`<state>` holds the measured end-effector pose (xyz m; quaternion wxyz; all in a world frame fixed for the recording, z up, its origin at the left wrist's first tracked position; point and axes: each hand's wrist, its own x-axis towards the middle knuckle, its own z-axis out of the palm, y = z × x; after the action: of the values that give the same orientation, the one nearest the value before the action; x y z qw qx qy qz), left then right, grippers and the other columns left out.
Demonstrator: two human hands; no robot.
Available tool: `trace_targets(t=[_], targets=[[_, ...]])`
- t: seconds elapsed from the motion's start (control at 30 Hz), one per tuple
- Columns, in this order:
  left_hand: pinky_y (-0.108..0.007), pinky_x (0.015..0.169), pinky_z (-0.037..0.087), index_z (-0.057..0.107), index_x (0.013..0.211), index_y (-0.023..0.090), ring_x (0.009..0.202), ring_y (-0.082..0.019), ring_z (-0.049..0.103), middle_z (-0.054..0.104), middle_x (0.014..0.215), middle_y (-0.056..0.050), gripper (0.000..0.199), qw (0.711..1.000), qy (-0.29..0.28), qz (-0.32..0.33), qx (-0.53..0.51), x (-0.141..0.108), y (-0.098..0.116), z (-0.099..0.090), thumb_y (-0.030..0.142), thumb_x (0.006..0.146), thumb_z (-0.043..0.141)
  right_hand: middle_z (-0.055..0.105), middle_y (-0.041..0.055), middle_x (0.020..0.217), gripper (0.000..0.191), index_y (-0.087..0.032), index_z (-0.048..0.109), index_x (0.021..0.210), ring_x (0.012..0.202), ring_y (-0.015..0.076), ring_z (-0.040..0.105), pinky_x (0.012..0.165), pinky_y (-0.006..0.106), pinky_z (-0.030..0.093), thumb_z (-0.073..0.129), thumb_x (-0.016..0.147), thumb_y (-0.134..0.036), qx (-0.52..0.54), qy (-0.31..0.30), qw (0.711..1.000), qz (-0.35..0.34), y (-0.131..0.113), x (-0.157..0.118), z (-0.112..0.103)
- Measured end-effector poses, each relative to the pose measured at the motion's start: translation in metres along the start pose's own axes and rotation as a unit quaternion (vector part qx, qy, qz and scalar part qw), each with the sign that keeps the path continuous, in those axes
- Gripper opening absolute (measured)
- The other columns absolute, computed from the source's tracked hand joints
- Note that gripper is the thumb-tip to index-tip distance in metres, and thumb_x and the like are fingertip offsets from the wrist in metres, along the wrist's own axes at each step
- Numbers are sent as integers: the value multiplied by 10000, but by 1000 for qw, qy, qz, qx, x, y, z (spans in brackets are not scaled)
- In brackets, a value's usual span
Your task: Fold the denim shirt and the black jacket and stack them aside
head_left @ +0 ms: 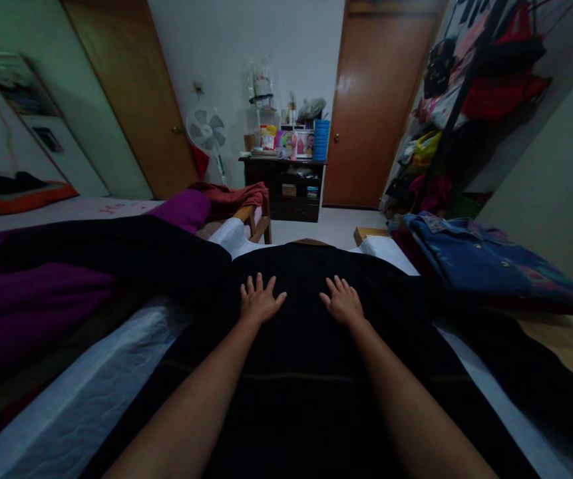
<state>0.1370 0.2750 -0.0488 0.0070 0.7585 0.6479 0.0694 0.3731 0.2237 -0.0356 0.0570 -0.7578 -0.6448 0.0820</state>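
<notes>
Both bare hands lie palm down on a black long-sleeved garment (301, 332), which is spread over a white quilted cover (121, 366). The left hand (261, 303) and the right hand (343, 303) sit apart, one on each side of the garment's middle, a little below its collar end. The fingers of both are spread and nothing is pinched between them; the thumbs point inward. Set like this, the palms probably share light pressure across the cloth and hold it flat without bunching it. How hard they press cannot be told.

The garment's body lies along the cover with its collar end away from the person, likely so that its width is within reach of both arms. One sleeve reaches out to the left over a purple cloth (36, 306), the other to the right past the cover's edge; being extended, they leave the middle free of overlap. A thin pale line crosses the black fabric below the hands, perhaps a seam or a fold; the dimness hides which.

To the right, a folded denim shirt (476, 256) rests on dark red cloth (560, 307), apparently stacked to save room and guard its folds. Farther off, a reddish cloth (236, 196) is draped over a wooden frame (267, 223).
</notes>
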Motion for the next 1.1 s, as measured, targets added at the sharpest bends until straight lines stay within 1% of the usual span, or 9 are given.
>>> trace_targets(t=[0.1, 0.17, 0.27, 0.4, 0.5, 0.63, 0.8, 0.97, 1.1], targets=[[-578, 1097, 169, 371, 1440, 299, 1407, -414, 184, 274, 1542, -124, 711, 1000, -3, 2, -4, -3, 0, -2, 686, 845, 320, 223, 126, 1556, 679, -140, 310, 1470, 1423, 297, 173, 1117, 442, 155, 320, 926, -546, -5, 17, 994, 106, 7, 14, -6], [-582, 1094, 184, 386, 1434, 277, 1406, -412, 189, 284, 1537, -134, 702, 1000, -7, -4, -6, -4, 3, -3, 667, 852, 339, 253, 160, 1538, 683, -109, 350, 1446, 1414, 324, 185, 1108, 469, 164, 351, 914, -539, -4, 21, 991, 136, 1, 23, -11], [-564, 1109, 185, 418, 1411, 228, 1417, -365, 194, 285, 1538, -130, 607, 1000, 6, 28, -4, 0, 15, -3, 536, 889, 385, 214, 138, 1556, 675, -105, 321, 1454, 1425, 306, 150, 1114, 464, 162, 355, 916, -510, 11, 31, 998, 55, -21, 35, -13], [-441, 1151, 179, 369, 1428, 244, 1441, -218, 168, 241, 1565, -43, 509, 988, 22, 155, -16, 24, 34, -1, 331, 927, 355, 177, 61, 1576, 609, -160, 278, 1476, 1437, 229, 133, 1135, 414, 135, 296, 948, -461, 24, 20, 993, -117, -48, 53, -4], [-438, 1148, 188, 317, 1456, 241, 1441, -210, 169, 240, 1565, -44, 533, 988, -24, 148, -22, 50, 36, 3, 403, 948, 308, 231, 71, 1560, 633, -157, 307, 1466, 1433, 223, 149, 1141, 414, 106, 262, 948, -518, 16, -1, 991, -130, -47, 67, 1], [-480, 1137, 183, 281, 1478, 234, 1437, -285, 164, 214, 1571, -70, 680, 994, -51, 97, -21, 81, 20, 4, 609, 912, 254, 232, 62, 1561, 676, -194, 328, 1458, 1438, 226, 116, 1137, 422, 92, 214, 930, -602, -2, 2, 995, -99, -24, 84, 0], [-518, 1117, 189, 299, 1471, 273, 1419, -367, 177, 227, 1567, -72, 769, 999, -44, 21, -13, 103, -3, 4, 722, 854, 208, 150, 63, 1582, 662, -245, 279, 1479, 1436, 275, 105, 1121, 473, 102, 228, 926, -605, -11, 34, 999, -11, 4, 98, -1], [-493, 1113, 209, 321, 1461, 249, 1412, -342, 211, 268, 1549, -95, 731, 999, -30, -7, -8, 109, -13, 8, 677, 881, 198, 216, 130, 1554, 707, -205, 314, 1468, 1416, 329, 154, 1104, 508, 126, 244, 907, -630, 3, 69, 992, 108, 15, 102, 0], [-472, 1103, 237, 373, 1432, 212, 1391, -329, 269, 336, 1511, -121, 622, 1000, 1, -28, 3, 104, -12, 6, 549, 928, 236, 293, 155, 1516, 664, -126, 367, 1431, 1386, 308, 233, 1089, 473, 198, 261, 926, -543, 20, 92, 988, 124, 23, 103, -1]])
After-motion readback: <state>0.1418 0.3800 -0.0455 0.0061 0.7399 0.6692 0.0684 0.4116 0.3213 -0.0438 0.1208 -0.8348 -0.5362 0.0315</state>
